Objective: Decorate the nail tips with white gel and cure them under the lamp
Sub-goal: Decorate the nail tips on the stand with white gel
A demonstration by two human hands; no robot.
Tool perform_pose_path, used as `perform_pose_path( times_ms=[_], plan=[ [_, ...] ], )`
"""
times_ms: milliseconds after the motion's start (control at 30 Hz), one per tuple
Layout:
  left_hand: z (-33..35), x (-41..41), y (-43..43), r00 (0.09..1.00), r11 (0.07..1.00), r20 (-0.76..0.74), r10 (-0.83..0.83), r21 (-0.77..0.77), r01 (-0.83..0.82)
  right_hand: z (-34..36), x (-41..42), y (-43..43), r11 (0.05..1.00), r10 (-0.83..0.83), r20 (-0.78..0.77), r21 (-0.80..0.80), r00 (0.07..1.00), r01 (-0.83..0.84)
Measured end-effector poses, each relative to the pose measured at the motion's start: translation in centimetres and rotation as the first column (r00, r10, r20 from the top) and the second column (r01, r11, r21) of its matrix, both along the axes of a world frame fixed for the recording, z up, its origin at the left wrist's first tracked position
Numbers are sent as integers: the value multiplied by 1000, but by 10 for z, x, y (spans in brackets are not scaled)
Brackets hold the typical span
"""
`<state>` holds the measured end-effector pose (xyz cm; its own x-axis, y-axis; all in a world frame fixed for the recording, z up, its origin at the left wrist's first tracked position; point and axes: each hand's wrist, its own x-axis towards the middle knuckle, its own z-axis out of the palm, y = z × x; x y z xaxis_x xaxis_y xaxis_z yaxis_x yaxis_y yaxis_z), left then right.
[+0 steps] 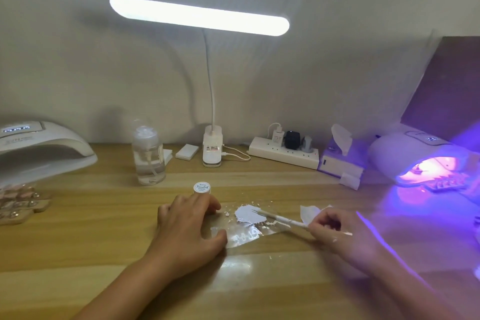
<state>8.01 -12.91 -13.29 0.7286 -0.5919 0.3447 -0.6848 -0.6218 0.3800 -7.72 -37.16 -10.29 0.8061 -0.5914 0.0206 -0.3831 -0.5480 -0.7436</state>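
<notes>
My right hand grips a thin white brush, its tip lying on a blob of white gel spread on a clear plastic sheet. My left hand rests flat on the wooden table at the sheet's left edge, fingers spread, holding nothing. A small white gel jar stands just behind its fingers. At the right a curing lamp glows purple, with a strip of nail tips lying under it. More nail tips on stands sit at the far left.
A second curing lamp, unlit inside, stands at the back left. A clear pump bottle, a lit desk lamp's base, a power strip and a tissue box line the back. A crumpled tissue lies by my right hand.
</notes>
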Motion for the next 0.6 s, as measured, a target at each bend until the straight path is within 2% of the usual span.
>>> perform_pose_path(
  times_ms=[367,600],
  plan=[
    [1,-1,0,1000,1000,-20,1,21,-1,1,1,-3,986,-76,55,155,996,67],
    [3,-4,3,999,1000,-39,2,7,-2,11,-2,2,952,-209,144,257,967,167]
  ],
)
